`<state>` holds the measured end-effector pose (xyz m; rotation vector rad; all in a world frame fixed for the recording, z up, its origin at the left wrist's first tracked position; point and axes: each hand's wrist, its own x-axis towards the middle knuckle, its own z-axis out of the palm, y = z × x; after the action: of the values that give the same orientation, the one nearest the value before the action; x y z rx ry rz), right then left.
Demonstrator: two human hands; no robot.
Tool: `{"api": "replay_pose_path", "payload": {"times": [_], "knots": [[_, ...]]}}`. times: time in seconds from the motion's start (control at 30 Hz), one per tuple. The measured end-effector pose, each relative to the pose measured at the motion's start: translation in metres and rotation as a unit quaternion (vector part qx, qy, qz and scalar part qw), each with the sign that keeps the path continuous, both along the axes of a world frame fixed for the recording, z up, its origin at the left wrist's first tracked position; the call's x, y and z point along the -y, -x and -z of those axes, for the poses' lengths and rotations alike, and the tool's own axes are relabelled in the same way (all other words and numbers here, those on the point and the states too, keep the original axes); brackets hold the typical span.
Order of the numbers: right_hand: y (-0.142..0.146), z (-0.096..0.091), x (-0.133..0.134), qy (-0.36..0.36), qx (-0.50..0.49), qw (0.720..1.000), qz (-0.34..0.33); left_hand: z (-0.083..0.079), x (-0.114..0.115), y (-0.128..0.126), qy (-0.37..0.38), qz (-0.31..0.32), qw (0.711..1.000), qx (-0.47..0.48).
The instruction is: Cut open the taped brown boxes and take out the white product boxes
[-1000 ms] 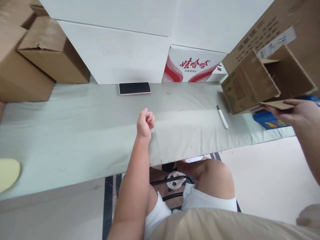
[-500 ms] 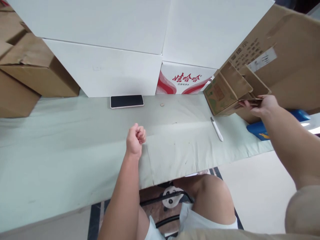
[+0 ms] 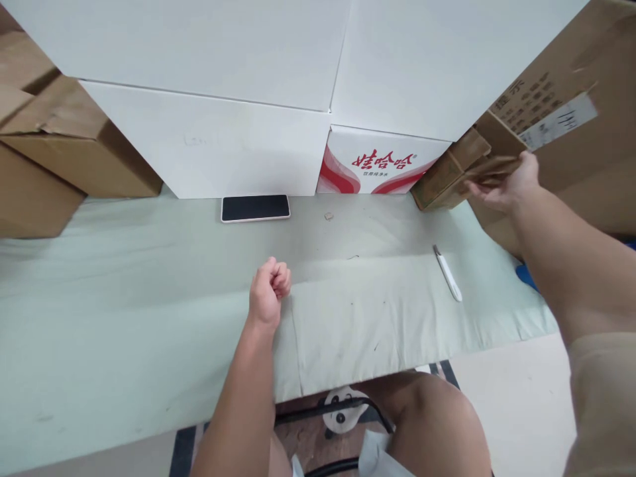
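Observation:
My left hand [image 3: 271,289] rests in a loose fist on the pale green cloth, with nothing visible in it. Off to the right, my right hand [image 3: 507,184] grips the near side of a small brown cardboard box [image 3: 447,179]. The box's upper flaps stand partly up, and my fingers and wrist hide some of that side. Its far end lies close to the white box with red lettering [image 3: 380,162]. A white utility knife [image 3: 448,273] lies on the cloth, nearer to me than the box.
A phone [image 3: 255,208] lies before the stacked white boxes [image 3: 203,139]. Brown cartons [image 3: 74,139] stand at the left, and a large cardboard sheet or carton [image 3: 591,159] rises at the right. A small tan scrap [image 3: 328,216] sits on the green cloth [image 3: 124,298].
My right hand has pushed the small cardboard box farther back, toward the white boxes, and its flaps look lower. My left fist has stayed in place. The view has shifted slightly.

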<state>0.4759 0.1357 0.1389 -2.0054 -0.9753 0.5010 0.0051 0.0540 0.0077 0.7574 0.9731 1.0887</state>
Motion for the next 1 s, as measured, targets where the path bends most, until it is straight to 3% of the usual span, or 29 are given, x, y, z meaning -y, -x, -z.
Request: {"api": "replay_pose_path", "payload": {"times": [0.1, 0.17, 0.3, 0.43, 0.53, 0.67, 0.87, 1.0], "knots": [[0.018, 0.002, -0.005, 0.065, -0.143, 0.988, 0.007, 0.001, 0.000, -0.002, -0.005, 0.006, 1.000, -0.008], [0.030, 0.006, -0.008, 0.099, -0.170, 0.981, 0.005, 0.001, -0.001, -0.002, -0.008, 0.005, 1.000, -0.010], [0.064, 0.018, -0.015, 0.135, -0.128, 0.982, 0.009, 0.002, 0.000, 0.001, -0.010, -0.002, 1.000, 0.007], [0.124, 0.024, -0.021, 0.130, -0.084, 0.985, -0.080, 0.003, 0.005, 0.010, -0.013, -0.003, 0.999, 0.032], [0.189, 0.025, -0.025, 0.121, -0.040, 0.977, -0.173, 0.002, 0.013, 0.021, -0.018, -0.019, 0.998, 0.053], [0.293, 0.033, -0.037, 0.124, 0.020, 0.940, -0.317, -0.001, 0.021, 0.044, -0.018, -0.048, 0.994, 0.093], [0.475, 0.060, -0.063, 0.010, 0.150, 0.849, -0.507, -0.007, 0.031, 0.090, 0.001, -0.091, 0.984, 0.152], [0.579, 0.069, -0.083, -0.103, 0.307, 0.773, -0.546, -0.010, 0.036, 0.115, 0.013, -0.131, 0.978, 0.162]]}}
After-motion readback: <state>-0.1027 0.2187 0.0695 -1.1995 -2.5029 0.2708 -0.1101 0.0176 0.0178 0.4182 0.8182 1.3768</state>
